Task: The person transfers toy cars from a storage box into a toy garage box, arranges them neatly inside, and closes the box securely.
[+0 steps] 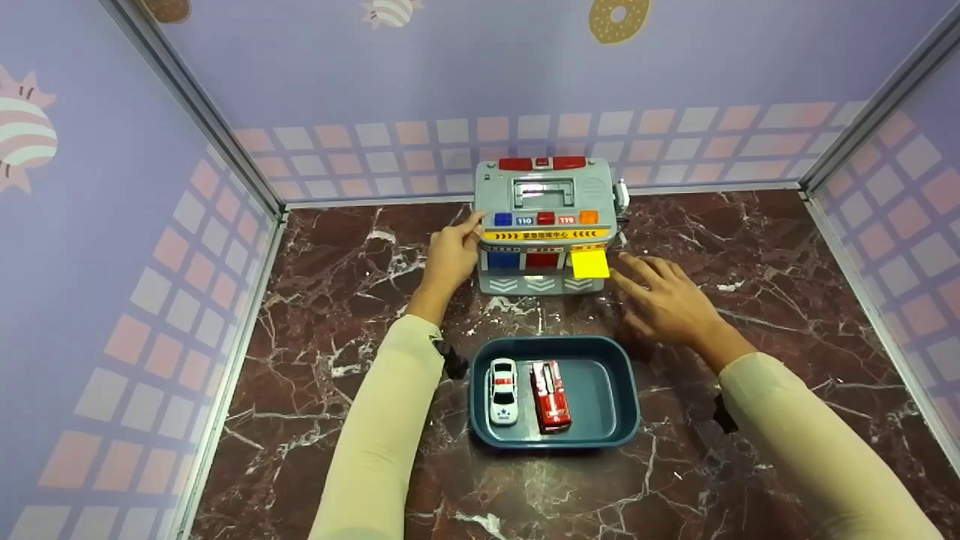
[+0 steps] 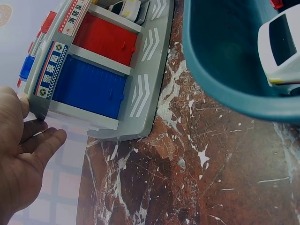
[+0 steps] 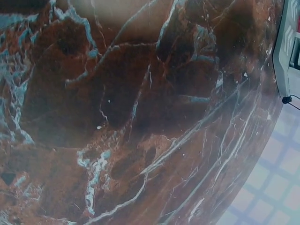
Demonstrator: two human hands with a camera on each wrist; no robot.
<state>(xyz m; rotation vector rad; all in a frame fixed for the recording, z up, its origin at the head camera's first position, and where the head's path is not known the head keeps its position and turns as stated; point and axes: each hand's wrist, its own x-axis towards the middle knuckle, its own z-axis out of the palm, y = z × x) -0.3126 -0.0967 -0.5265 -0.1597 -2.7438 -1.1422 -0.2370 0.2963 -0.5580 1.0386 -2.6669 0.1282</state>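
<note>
A grey toy emergency station (image 1: pixel 544 199) stands near the back wall, with blue and red shutters down and a yellow door (image 1: pixel 590 264) swung up at its right bay. In the left wrist view, a white and yellow toy vehicle (image 2: pixel 125 10) shows partly at that bay. My left hand (image 1: pixel 452 259) touches the station's left side near the roof corner with its fingertips. Just right of the yellow door, my right hand (image 1: pixel 667 300) hovers with loosely bent, spread fingers and holds nothing. The right wrist view leaves this hand out and shows only the station's edge (image 3: pixel 283 56).
In front of the station sits a dark teal tray (image 1: pixel 600 442), holding a white toy police car (image 1: pixel 503 391) and a red toy fire truck (image 1: pixel 551 397). Patterned panels (image 1: pixel 525 82) enclose the marble-look tabletop (image 1: pixel 337 420) at the back and sides.
</note>
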